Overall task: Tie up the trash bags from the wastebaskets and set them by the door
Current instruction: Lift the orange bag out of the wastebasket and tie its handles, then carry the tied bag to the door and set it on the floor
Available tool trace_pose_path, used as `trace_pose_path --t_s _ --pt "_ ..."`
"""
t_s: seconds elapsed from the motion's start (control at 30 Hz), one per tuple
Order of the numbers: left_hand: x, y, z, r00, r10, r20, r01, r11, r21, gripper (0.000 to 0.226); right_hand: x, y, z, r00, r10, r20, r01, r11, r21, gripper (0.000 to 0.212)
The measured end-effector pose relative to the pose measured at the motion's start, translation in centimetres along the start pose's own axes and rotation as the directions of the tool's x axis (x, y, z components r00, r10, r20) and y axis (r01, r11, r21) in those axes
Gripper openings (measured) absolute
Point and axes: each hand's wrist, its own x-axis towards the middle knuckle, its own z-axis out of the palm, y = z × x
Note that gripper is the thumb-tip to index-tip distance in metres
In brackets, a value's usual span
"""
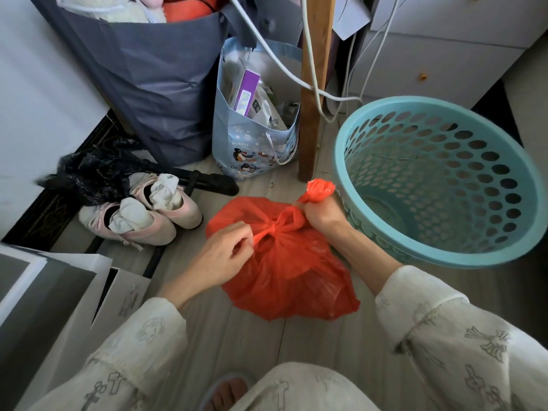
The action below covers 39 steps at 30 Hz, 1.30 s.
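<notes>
1. I am in the tying step: the red trash bag (284,268) sits on the floor in front of my knees, just left of the empty teal wastebasket (439,179), out of it already.
2. My left hand (221,256) has its fingers (241,247) pinched shut on one twisted ear of the bag's mouth, right at the knot (271,229).
3. My right hand (321,215) is a closed fist around the other ear, whose crumpled end (321,189) sticks up out of my grip beside the basket rim.
4. One crossing looks made, with a small loop open under it, so I judge the knot loose rather than finished.
5. Next I should pull the two ears apart, left and right, to cinch it, then probably cross them again so it holds.
6. The bag lies slumped, its mouth pointing up and away from me; its long axis runs from the knot back toward my lap.
7. No door is in sight, so carrying it there comes later.
</notes>
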Motion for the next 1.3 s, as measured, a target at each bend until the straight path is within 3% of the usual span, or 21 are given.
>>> trace_pose_path --t_s 0.07,0.17,0.23,0.33,0.47,0.63,0.73,0.9,1.03,1.1,1.2,1.3 --pt "-0.1 -0.5 -0.4 1.0 -0.024 -0.014 0.025 1.0 0.012 0.018 -0.1 -0.1 0.2 1.0 0.005 0.02 -0.004 1.0 -0.009 0.042" --pt "-0.4 -1.9 -1.0 0.99 -0.122 -0.077 0.123 0.992 0.018 0.018 -0.2 -0.2 0.2 0.996 0.026 0.085 -0.033 0.996 0.089 0.012" --pt "-0.8 -2.6 -1.1 0.975 -0.194 -0.105 0.193 0.981 -0.018 0.017 -0.7 -0.6 0.3 0.992 0.002 0.127 -0.019 0.991 0.133 0.023" --pt "-0.6 -1.6 -1.6 0.949 -0.295 -0.106 0.294 0.955 -0.029 0.018 -1.1 -2.1 0.1 0.974 0.034 0.226 -0.054 0.995 0.084 0.014" --pt "-0.8 3.2 -4.0 0.898 -0.436 0.058 0.433 0.9 0.045 0.011 -3.7 -5.3 -1.6 0.931 0.131 0.34 -0.085 0.986 -0.146 0.034" --pt "-1.3 12.0 -10.3 0.839 -0.54 0.076 0.542 0.84 -0.025 0.006 -8.5 -12.7 -7.6 0.9 0.102 0.424 -0.094 0.995 -0.04 0.014" --pt "-1.8 18.0 -14.9 0.798 -0.587 0.133 0.597 0.801 -0.047 0.004 -10.8 -18.5 -12.2 0.889 0.085 0.45 -0.05 0.995 -0.091 0.025" --pt "-1.4 29.5 -23.1 0.835 -0.538 0.115 0.547 0.834 -0.076 0.014 -15.6 -28.7 -21.2 0.9 0.072 0.431 -0.03 0.994 -0.102 0.025" --pt "0.7 39.8 -29.4 0.884 -0.451 0.122 0.462 0.883 -0.083 0.014 -19.2 -36.5 -31.0 0.93 0.073 0.361 -0.036 0.994 -0.107 0.013" --pt "2.1 45.3 -31.9 0.908 -0.399 0.126 0.413 0.903 -0.117 0.015 -21.0 -40.1 -36.2 0.942 0.052 0.332 -0.022 0.995 -0.095 0.02" --pt "4.2 53.2 -34.4 0.961 -0.241 0.135 0.258 0.958 -0.125 0.015 -23.9 -44.4 -43.3 0.965 -0.016 0.263 0.06 0.986 -0.159 0.019" --pt "6.4 60.6 -35.7 0.985 -0.062 0.162 0.087 0.985 -0.151 0.014 -27.7 -47.0 -49.5 0.996 0.004 0.093 0.006 0.994 -0.11 0.012"
